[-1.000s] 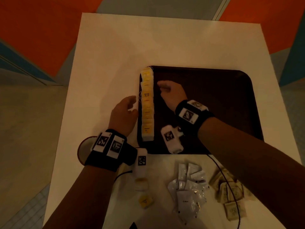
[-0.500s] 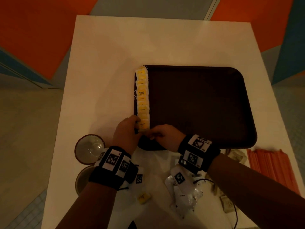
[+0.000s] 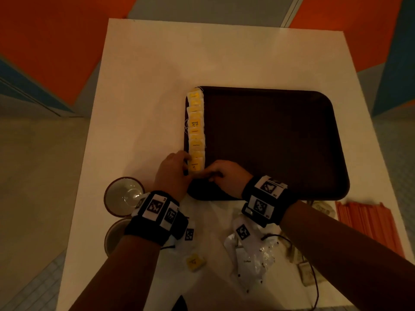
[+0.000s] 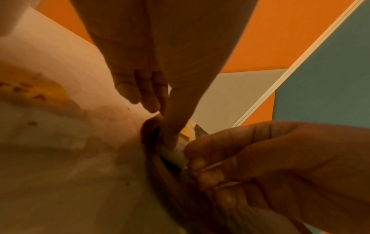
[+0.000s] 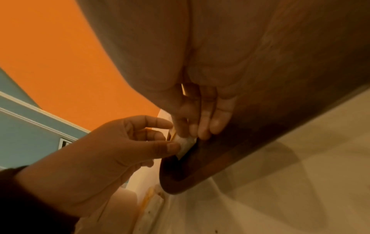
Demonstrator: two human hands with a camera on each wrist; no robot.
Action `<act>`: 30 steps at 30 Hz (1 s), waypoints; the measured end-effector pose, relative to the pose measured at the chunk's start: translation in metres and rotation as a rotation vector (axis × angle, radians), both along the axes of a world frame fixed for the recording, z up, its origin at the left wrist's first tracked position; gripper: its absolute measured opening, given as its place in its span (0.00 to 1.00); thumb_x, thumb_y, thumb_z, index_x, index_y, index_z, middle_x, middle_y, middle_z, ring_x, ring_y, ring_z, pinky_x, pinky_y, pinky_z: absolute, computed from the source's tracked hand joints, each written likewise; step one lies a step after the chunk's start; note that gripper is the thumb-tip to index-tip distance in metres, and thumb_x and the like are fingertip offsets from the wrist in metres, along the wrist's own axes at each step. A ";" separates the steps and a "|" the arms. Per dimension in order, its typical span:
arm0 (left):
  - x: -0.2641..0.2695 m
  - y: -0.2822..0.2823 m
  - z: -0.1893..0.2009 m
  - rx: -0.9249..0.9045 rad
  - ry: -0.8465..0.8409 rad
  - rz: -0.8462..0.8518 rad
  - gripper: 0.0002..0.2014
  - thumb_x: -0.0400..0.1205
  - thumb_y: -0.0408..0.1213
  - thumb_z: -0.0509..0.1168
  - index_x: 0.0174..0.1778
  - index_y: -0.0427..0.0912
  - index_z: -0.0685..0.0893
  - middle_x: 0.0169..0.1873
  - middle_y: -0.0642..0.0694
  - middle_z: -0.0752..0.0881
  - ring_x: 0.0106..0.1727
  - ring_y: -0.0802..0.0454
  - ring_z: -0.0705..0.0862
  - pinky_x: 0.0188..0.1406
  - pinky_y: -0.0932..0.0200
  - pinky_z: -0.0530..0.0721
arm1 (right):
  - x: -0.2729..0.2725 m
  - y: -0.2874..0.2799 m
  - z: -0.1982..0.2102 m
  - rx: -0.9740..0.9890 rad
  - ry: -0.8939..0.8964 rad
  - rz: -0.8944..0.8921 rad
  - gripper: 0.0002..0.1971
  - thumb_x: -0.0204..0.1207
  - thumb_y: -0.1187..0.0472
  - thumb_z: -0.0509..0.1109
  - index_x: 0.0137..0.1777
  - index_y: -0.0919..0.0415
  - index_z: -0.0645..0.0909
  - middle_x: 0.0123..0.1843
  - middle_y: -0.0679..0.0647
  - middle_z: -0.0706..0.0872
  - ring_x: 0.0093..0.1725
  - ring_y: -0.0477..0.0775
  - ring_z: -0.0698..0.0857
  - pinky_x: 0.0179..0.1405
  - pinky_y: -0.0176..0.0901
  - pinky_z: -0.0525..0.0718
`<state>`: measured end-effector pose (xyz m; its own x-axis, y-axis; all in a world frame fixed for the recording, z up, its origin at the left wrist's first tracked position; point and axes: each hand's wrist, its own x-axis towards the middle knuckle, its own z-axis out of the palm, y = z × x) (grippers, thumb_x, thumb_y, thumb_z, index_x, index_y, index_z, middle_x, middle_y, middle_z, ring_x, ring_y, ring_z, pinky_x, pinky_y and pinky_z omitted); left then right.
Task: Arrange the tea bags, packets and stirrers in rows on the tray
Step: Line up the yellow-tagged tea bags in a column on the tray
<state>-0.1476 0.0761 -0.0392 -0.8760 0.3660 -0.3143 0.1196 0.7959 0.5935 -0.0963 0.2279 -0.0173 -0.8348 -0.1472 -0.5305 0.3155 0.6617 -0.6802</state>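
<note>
We pinch the last yellow paper tea bag (image 3: pixel 195 166) by its edges with both hands' fingers (image 5: pixel 174 147); light, limp, crumples easily.

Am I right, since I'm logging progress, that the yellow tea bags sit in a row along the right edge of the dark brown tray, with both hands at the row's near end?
Not quite: the row of yellow tea bags runs along the left edge of the dark brown tray, not the right. The head view shows it. The left hand and right hand are indeed at the row's near end.
</note>
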 end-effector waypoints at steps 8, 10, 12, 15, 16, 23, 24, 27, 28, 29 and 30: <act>0.038 -0.037 0.035 0.111 0.109 -0.072 0.11 0.77 0.28 0.66 0.53 0.44 0.83 0.47 0.53 0.78 0.48 0.56 0.77 0.50 0.62 0.77 | 0.042 -0.001 0.012 -0.016 0.025 -0.048 0.08 0.76 0.63 0.68 0.54 0.56 0.84 0.54 0.49 0.83 0.51 0.43 0.81 0.49 0.26 0.77; 0.043 -0.053 0.042 0.069 0.132 -0.081 0.12 0.78 0.27 0.64 0.55 0.42 0.84 0.52 0.49 0.81 0.55 0.51 0.78 0.57 0.58 0.75 | 0.063 -0.013 0.012 -0.011 -0.003 0.049 0.09 0.76 0.61 0.68 0.55 0.53 0.83 0.51 0.46 0.80 0.48 0.41 0.79 0.43 0.21 0.74; 0.041 -0.065 0.049 0.071 0.185 -0.067 0.12 0.77 0.26 0.66 0.55 0.40 0.85 0.54 0.43 0.84 0.56 0.44 0.81 0.57 0.55 0.77 | 0.081 -0.027 0.008 0.010 0.003 0.175 0.11 0.77 0.60 0.67 0.58 0.53 0.82 0.51 0.48 0.80 0.46 0.42 0.76 0.42 0.20 0.71; 0.033 -0.064 0.057 -0.009 0.215 -0.132 0.14 0.77 0.26 0.66 0.58 0.38 0.84 0.57 0.39 0.84 0.59 0.40 0.81 0.60 0.54 0.75 | 0.099 -0.053 0.001 0.007 -0.022 0.235 0.17 0.77 0.60 0.67 0.66 0.56 0.77 0.56 0.55 0.78 0.50 0.48 0.76 0.51 0.31 0.73; 0.030 -0.059 0.058 -0.055 0.169 -0.161 0.15 0.78 0.28 0.65 0.61 0.39 0.82 0.60 0.39 0.82 0.63 0.40 0.79 0.64 0.54 0.73 | 0.102 -0.060 -0.001 -0.004 -0.031 0.236 0.20 0.76 0.59 0.68 0.68 0.56 0.75 0.57 0.55 0.77 0.52 0.49 0.75 0.53 0.36 0.74; 0.005 -0.027 0.047 -0.469 -0.019 -0.366 0.20 0.81 0.30 0.59 0.71 0.39 0.72 0.72 0.39 0.72 0.74 0.43 0.69 0.73 0.54 0.65 | 0.101 -0.077 -0.002 0.016 0.017 0.102 0.16 0.76 0.61 0.66 0.64 0.59 0.73 0.53 0.52 0.72 0.53 0.52 0.74 0.51 0.39 0.71; 0.004 -0.024 0.047 -0.511 -0.034 -0.389 0.20 0.82 0.30 0.58 0.71 0.38 0.71 0.72 0.38 0.71 0.74 0.42 0.69 0.74 0.53 0.65 | 0.099 -0.075 -0.001 0.028 0.034 0.098 0.17 0.76 0.61 0.66 0.65 0.59 0.74 0.52 0.51 0.71 0.53 0.53 0.74 0.52 0.39 0.71; 0.003 -0.017 0.040 -0.633 -0.078 -0.481 0.20 0.81 0.34 0.63 0.69 0.37 0.72 0.70 0.38 0.74 0.72 0.41 0.73 0.73 0.51 0.71 | 0.092 -0.072 -0.005 0.083 0.031 0.241 0.18 0.76 0.57 0.67 0.65 0.60 0.77 0.60 0.57 0.75 0.60 0.59 0.76 0.63 0.45 0.74; 0.004 -0.014 0.036 -0.672 -0.098 -0.525 0.22 0.79 0.36 0.66 0.69 0.38 0.73 0.69 0.39 0.75 0.70 0.41 0.75 0.71 0.51 0.74 | 0.090 -0.072 -0.007 0.099 0.031 0.296 0.16 0.77 0.58 0.67 0.62 0.62 0.80 0.61 0.58 0.76 0.60 0.60 0.76 0.65 0.48 0.73; 0.006 -0.012 0.031 -0.703 -0.125 -0.558 0.24 0.77 0.38 0.69 0.69 0.39 0.73 0.68 0.39 0.76 0.69 0.42 0.76 0.68 0.51 0.76 | 0.089 -0.072 -0.008 0.103 0.033 0.319 0.13 0.77 0.60 0.66 0.59 0.63 0.82 0.61 0.60 0.77 0.59 0.62 0.77 0.64 0.50 0.74; 0.009 -0.010 0.028 -0.722 -0.147 -0.572 0.25 0.76 0.37 0.69 0.69 0.39 0.73 0.67 0.39 0.77 0.68 0.42 0.77 0.66 0.51 0.77 | 0.088 -0.071 -0.012 0.101 0.034 0.317 0.12 0.77 0.61 0.66 0.57 0.64 0.84 0.60 0.62 0.77 0.57 0.64 0.78 0.63 0.51 0.75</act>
